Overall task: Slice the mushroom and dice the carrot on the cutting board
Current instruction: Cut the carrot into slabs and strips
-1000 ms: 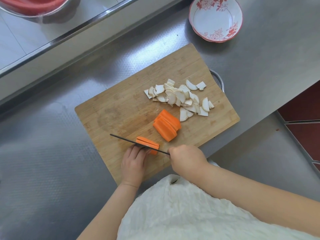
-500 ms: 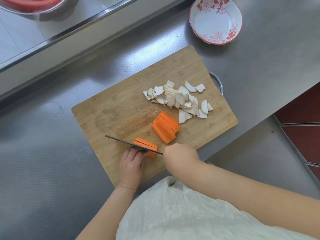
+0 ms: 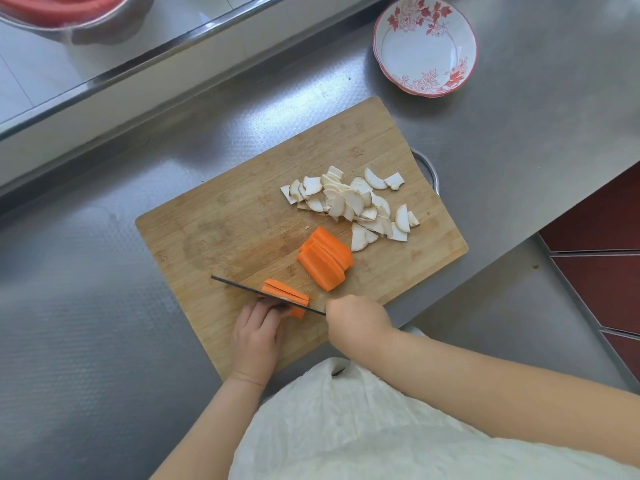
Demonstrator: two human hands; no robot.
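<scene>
Head view: the knife [image 3: 266, 295], gripped by the right hand [image 3: 356, 318], has sunk further into the carrot piece [image 3: 285, 294] that the left hand [image 3: 258, 332] holds down with curled fingers, so dicing advances.

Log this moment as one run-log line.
right hand: grips black knife | left hand: steadies orange carrot piece | white mushroom slices: done

The person wears a crinkled, cream-white fabric garment [image 3: 363, 434] that fills the space just behind both hands; both forearms are bare, with no sleeves.
</scene>
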